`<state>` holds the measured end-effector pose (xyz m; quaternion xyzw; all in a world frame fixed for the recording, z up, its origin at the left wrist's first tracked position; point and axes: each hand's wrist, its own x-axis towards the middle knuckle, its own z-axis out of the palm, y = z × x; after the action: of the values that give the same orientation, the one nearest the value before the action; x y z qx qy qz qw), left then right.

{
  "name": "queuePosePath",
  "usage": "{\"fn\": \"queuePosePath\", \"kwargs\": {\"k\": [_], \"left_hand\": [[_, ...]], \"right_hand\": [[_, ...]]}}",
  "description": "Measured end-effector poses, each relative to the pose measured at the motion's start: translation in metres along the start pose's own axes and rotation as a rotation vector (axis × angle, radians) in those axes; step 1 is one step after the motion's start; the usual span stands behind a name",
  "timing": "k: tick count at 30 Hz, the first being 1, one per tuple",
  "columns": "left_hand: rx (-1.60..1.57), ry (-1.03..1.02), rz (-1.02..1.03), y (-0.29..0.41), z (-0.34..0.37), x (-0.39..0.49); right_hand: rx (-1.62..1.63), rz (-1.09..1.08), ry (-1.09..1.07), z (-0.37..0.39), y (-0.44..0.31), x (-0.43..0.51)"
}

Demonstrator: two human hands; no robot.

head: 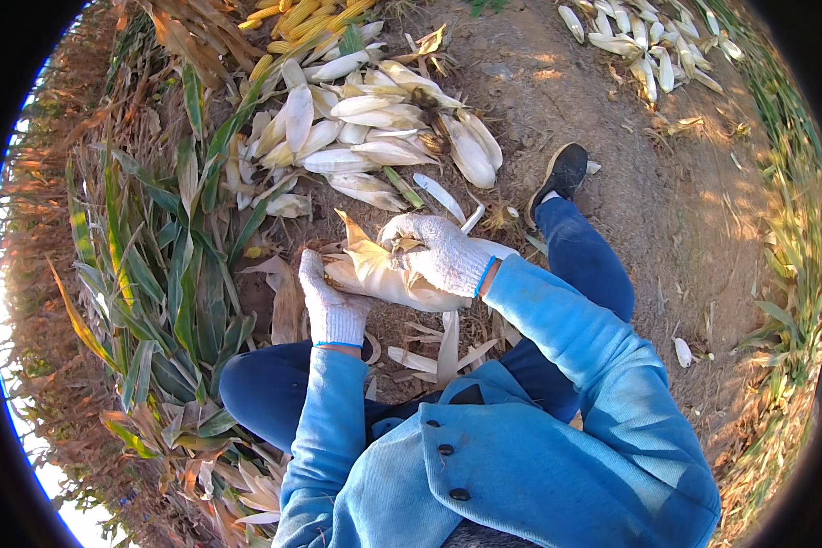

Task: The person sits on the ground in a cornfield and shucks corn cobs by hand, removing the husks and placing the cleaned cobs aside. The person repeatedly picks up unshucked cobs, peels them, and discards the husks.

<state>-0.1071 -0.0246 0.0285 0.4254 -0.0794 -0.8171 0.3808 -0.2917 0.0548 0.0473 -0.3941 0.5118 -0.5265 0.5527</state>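
Observation:
Between my hands lies an ear of corn in pale dry husk (pixel 377 277), held across my front above the ground. My left hand (pixel 332 294), in a white knitted glove with a blue cuff edge, grips one end, where brown silk shows. Gloved alike, my right hand (pixel 442 253) pinches a flap of husk on top of the ear, and the flap stands partly raised. The kernels of this ear are hidden. Just beyond my hands is a pile of ears in whitish husks (pixel 370 137).
Husked yellow ears (pixel 308 24) lie past the pile. Another heap of husk-covered ears (pixel 647 41) is at far right. Green and dry corn stalks (pixel 171 288) border the left. Loose husk strips (pixel 445 349) lie between my legs on bare soil (pixel 664 226).

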Motion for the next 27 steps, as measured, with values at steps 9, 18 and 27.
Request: {"fn": "queuePosePath", "kwargs": {"k": [9,18,27], "left_hand": [[0.198,0.168,0.341,0.102,0.004,0.002],[0.218,0.298,0.402,0.069,0.004,0.014],[0.121,0.065,0.306,0.041,0.066,-0.005]], "right_hand": [[-1.315,0.189,-0.816,-0.007,0.02,-0.026],[-0.85,-0.151,-0.323,0.017,-0.004,-0.015],[-0.591,0.237,-0.266,0.018,-0.003,0.013]]}}
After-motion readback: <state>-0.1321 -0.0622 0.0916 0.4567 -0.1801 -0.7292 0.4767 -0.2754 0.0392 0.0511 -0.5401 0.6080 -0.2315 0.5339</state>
